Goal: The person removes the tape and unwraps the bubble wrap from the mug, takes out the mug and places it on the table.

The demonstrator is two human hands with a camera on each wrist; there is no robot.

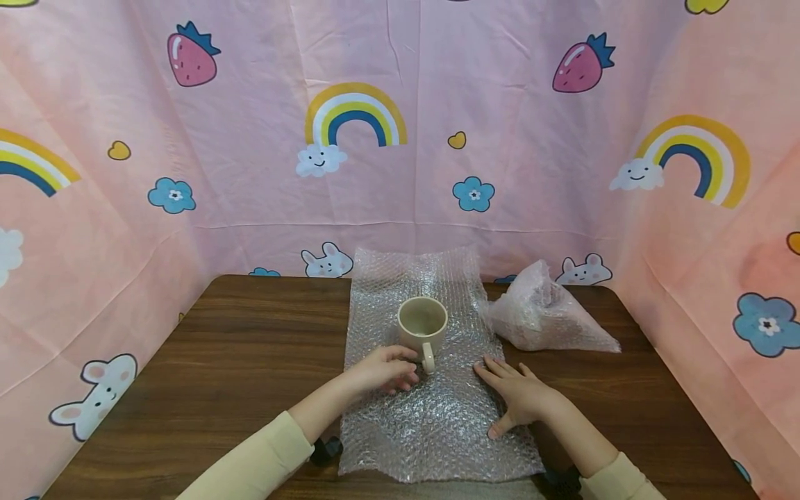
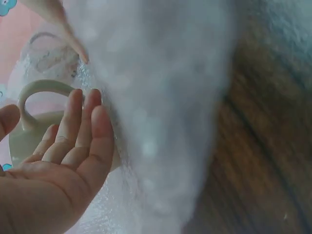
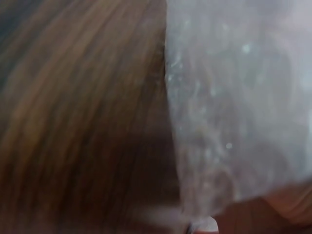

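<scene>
Grip apart: left hand (image 1: pixel 384 369) beside round cream ceramic mug (image 1: pixel 422 325).
Your right hand (image 1: pixel 520 397), spread, touched clear rectangular plastic bubble-wrap sheet (image 1: pixel 431 430).

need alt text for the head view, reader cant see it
A mug stands on bubble wrap, a person's left grip beside its handle and right grip spread across the wrap's right edge. A wrapped bundle sits to the right on the wooden table, before a pink printed cloth.

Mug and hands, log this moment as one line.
mug: upright on bubble wrap; left hand: beside handle; right hand: at wrap edge
</scene>
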